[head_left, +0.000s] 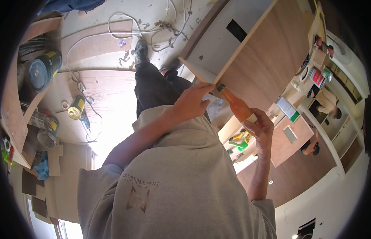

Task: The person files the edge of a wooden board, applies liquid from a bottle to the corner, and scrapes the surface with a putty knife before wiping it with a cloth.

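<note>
My right hand (259, 123) is closed around the base end of an orange bottle (238, 106), fingers behind it and thumb along the near side. The bottle's long axis slants away from that grip, up the view and over to my left, so its narrow neck and dark tip lie on the side of my left hand (192, 101). The tip sits just beside my left fingertips, by the near end of the thin edge of a wooden panel (269, 59); I can't tell whether it touches the wood. My left hand holds no tool that I can see: its fingers reach out to the panel's corner, with the thumb apart and lower. Whether those fingers pinch the edge or only rest on it, I can't tell. So my right hand has the bottle's body, while my left is nearer its tip. My shoes (141, 51) are farther off, near a loose white cable (109, 28) on the floor.
</note>
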Demonstrator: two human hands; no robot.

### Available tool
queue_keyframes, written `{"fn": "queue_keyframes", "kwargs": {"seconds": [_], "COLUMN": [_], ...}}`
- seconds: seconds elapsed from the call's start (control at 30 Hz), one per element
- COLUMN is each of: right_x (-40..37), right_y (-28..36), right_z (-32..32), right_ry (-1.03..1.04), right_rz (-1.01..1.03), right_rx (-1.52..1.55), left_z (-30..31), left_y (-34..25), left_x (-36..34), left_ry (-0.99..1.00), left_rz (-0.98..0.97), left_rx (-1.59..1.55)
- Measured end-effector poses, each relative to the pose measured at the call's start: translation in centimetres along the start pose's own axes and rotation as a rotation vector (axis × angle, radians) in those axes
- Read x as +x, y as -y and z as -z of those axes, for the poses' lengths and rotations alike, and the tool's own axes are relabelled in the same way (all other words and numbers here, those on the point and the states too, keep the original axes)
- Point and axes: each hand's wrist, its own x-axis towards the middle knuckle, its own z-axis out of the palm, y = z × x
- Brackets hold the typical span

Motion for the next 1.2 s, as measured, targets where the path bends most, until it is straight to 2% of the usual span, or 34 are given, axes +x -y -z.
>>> {"fn": "queue_keyframes", "kwargs": {"seconds": [0.57,0.87,1.2], "right_x": [-0.3,-0.1,0.2], "right_y": [0.7,1.4,1.8], "right_z": [-0.8,-0.9,-0.7], "right_ry": [-0.022,-0.009,-0.022], "right_rz": [0.062,-0.004,0.029], "right_rx": [-0.025,-0.049,-0.060], "left_z": [0.0,0.1,0.3], "left_y": [0.5,0.3,0.4], "left_x": [-0.2,-0.3,-0.1], "left_ry": [-0.013,-0.013,-0.016], "left_rz": [-0.046,-0.034,-0.069], "left_rx": [0.017,0.009,0.011]}}
